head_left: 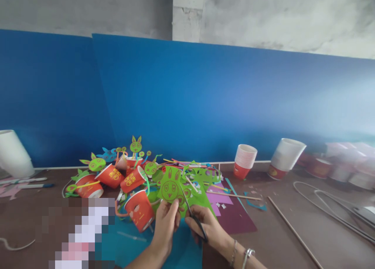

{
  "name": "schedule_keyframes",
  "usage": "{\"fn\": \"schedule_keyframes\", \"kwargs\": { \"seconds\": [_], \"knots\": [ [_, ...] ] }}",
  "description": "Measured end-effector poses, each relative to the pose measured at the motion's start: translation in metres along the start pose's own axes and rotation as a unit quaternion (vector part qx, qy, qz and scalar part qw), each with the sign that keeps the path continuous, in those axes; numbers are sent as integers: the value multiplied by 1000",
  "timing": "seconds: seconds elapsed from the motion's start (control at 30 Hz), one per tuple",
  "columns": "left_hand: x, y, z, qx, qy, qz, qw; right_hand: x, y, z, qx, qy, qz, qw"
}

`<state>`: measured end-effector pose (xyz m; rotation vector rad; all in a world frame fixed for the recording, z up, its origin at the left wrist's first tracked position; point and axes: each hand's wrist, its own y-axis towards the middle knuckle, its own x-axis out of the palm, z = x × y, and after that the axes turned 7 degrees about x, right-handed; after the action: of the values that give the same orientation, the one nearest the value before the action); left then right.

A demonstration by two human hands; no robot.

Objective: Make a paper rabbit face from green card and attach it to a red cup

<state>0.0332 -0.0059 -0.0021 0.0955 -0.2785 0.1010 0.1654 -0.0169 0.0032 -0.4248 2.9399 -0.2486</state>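
Note:
My left hand pinches the lower edge of a green paper with a rabbit face drawn on it in brown. My right hand is closed round the black handles of the scissors. Their blades point up and to the left, along the right edge of the drawn face. Behind both hands lies a larger green sheet, partly covered by cut green scraps. A red paper cup lies tilted just left of my left hand.
Several red cups with green rabbit heads crowd the left. Cup stacks stand at the back right. Purple paper, a wooden stick and a cable lie to the right. Blue paper is under the hands.

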Motion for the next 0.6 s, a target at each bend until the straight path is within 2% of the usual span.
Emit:
{"fn": "schedule_keyframes", "kwargs": {
  "seconds": [0.6],
  "knots": [
    [0,0,3,2,-9,12,1000,-3,1,-1,13,-14,-7,1000]
  ]
}}
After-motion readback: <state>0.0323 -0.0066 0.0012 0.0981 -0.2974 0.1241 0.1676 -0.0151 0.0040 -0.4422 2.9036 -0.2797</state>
